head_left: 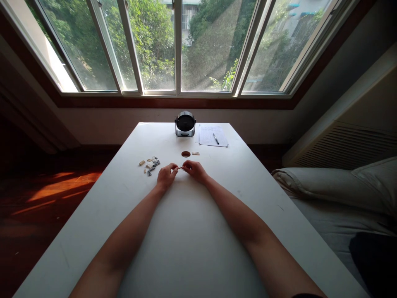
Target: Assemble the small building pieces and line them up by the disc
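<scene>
Over the middle of the white table [186, 231], my left hand [167, 176] and my right hand [194, 169] are close together, fingertips pinched. Between them is a small, thin, brownish piece [180, 167], touched by both hands; its exact shape is too small to make out. To the left of my left hand lies a loose pile of small toy building bricks [151, 164] in tan, grey and white. A flat tan studded brick plate [195, 153] rests just beyond my right hand, beside a round brown-rimmed hole [185, 154] in the tabletop.
A round black and silver device [185, 124] on a stand is at the table's far edge. Right of it lie printed paper sheets [208, 135] with a pen [216, 138] on top. Windows line the far wall. A grey cushioned seat [335, 190] adjoins the table's right side.
</scene>
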`<state>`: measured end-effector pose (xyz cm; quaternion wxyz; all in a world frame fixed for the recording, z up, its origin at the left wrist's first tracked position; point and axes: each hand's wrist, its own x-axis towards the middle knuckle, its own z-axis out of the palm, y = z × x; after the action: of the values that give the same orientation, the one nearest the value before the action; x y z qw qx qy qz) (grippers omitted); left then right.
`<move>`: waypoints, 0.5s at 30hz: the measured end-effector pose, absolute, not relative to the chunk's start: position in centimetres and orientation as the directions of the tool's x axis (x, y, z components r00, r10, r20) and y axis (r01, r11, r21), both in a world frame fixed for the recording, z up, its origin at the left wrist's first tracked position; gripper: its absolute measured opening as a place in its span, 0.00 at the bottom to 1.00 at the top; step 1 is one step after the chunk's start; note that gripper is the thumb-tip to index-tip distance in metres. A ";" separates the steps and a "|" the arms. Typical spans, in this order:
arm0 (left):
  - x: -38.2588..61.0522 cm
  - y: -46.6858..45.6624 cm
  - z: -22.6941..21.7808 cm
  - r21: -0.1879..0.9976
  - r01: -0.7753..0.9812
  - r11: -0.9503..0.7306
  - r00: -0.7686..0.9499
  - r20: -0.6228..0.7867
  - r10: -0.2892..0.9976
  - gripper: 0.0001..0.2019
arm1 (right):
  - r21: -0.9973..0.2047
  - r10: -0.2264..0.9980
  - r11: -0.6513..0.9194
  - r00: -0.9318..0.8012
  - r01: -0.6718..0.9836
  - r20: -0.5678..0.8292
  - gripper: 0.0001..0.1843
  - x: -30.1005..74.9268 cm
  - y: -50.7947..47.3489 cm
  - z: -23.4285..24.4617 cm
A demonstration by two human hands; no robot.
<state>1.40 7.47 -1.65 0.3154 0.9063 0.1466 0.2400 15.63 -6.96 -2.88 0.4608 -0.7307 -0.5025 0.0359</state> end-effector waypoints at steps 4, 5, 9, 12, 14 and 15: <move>1.4 7.5 -1.7 0.644 0.114 -0.756 0.840 0.344 0.419 0.10 | -0.674 0.738 -0.085 0.501 0.734 0.452 0.11 15.3 -7.0 -2.7; 1.4 7.5 -1.7 0.644 0.111 -0.757 0.837 0.350 0.420 0.10 | -0.670 0.739 -0.094 0.502 0.737 0.449 0.11 15.3 -7.1 -2.7; 1.3 7.6 -1.7 0.636 0.095 -0.766 0.822 0.384 0.421 0.09 | -0.660 0.752 -0.118 0.501 0.742 0.429 0.11 15.4 -7.2 -2.7; 1.3 7.6 -1.7 0.632 0.101 -0.768 0.808 0.399 0.434 0.08 | -0.660 0.761 -0.121 0.497 0.741 0.418 0.11 15.5 -7.2 -2.8; 1.3 7.6 -1.7 0.633 0.107 -0.767 0.802 0.401 0.443 0.07 | -0.663 0.768 -0.124 0.494 0.738 0.407 0.11 15.6 -7.2 -2.9; 1.3 7.5 -1.7 0.633 0.110 -0.766 0.801 0.400 0.445 0.07 | -0.665 0.771 -0.125 0.494 0.736 0.403 0.11 15.7 -7.2 -2.9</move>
<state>1.30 7.54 -1.74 0.3051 0.8987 0.1543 0.2748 15.65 -7.15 -2.95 0.4303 -0.7496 -0.5026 0.0199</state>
